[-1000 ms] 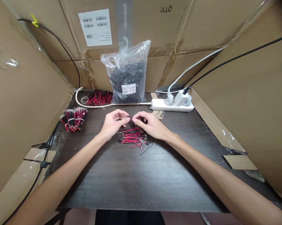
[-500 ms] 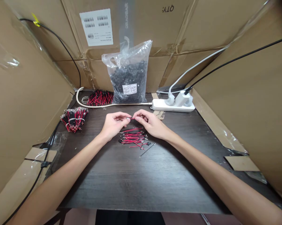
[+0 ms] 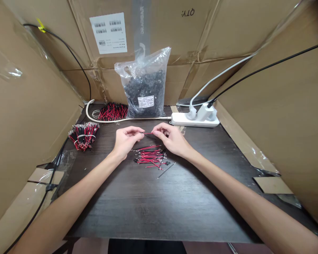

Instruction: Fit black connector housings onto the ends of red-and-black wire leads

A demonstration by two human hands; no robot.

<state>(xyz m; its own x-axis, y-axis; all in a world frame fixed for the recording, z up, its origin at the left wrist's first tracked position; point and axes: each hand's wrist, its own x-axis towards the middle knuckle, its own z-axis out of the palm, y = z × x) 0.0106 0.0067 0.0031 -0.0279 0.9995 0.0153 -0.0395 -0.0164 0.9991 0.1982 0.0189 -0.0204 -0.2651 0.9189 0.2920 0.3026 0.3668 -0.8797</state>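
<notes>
A short red wire [image 3: 148, 133] stretches level between my two hands. Its left end is pinched between the thumb and finger of my left hand [image 3: 125, 140], where a small dark part barely shows. My right hand [image 3: 170, 138] grips the other end with thumb and forefinger. From the left fingertips a thin black wire [image 3: 151, 137] slants out to the right, just below the red one. Beneath the hands lies a loose pile of red and black wires [image 3: 150, 155] with metal-tipped ends. A black connector [image 3: 167, 163] and a single dark wire [image 3: 166, 170] rest at its near right side.
Banded bundles of red and black wires [image 3: 84, 136] stand at the left. More wires [image 3: 112, 112] lie at the back beside a clear bag of black parts [image 3: 145, 90]. A white power strip [image 3: 195, 120] sits at the back right. Cardboard walls [image 3: 286, 102] enclose the table.
My hands have moved slightly apart, so more of the red wire shows between them. The black wire below it now shows too.
</notes>
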